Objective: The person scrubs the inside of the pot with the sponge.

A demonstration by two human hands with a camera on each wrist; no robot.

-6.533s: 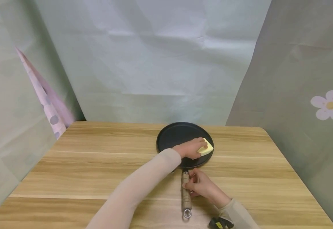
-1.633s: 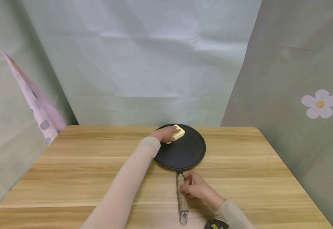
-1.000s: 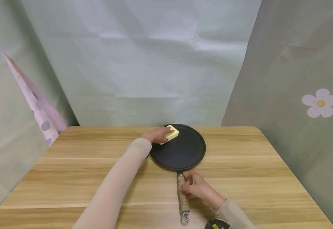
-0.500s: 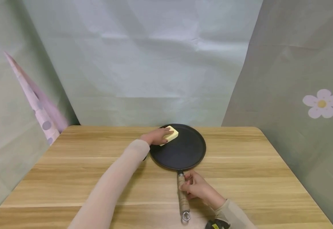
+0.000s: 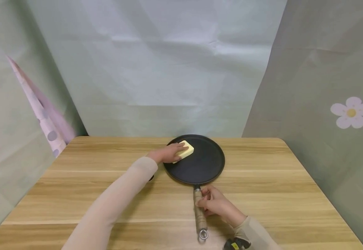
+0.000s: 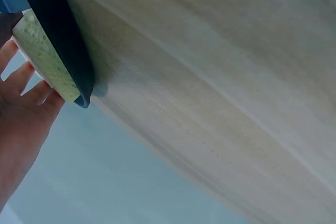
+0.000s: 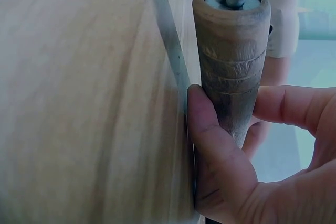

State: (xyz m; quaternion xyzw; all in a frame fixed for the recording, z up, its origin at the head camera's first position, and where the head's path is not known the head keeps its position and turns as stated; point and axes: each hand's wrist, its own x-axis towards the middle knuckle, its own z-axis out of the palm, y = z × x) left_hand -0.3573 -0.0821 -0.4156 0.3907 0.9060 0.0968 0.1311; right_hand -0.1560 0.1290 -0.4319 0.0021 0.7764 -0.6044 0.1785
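A round black flat pan [image 5: 204,165] lies on the wooden table, its wooden handle [image 5: 199,215] pointing toward me. On the left part of its cooking surface is a pale yellow sponge [image 5: 188,150]. My left hand [image 5: 168,153] grips the sponge from the left, fingers over its top and thumb at the near side. In the left wrist view, the porous face of the sponge [image 6: 46,59] lies against the pan [image 6: 65,32]. My right hand [image 5: 219,205] holds the handle from the right. The right wrist view shows fingers and thumb on opposite sides of the handle [image 7: 231,66].
The wooden table [image 5: 272,194] extends on both sides of the pan. Pale fabric [image 5: 181,69] hangs behind its far edge, and a flowered sheet [image 5: 312,104] hangs at the right. A black device [image 5: 236,243] sits at my right wrist.
Since the earliest frame, my left hand has carried the sponge from the pan's right side to its left. Over the last half second it slid slightly toward me. My right hand stays on the handle.
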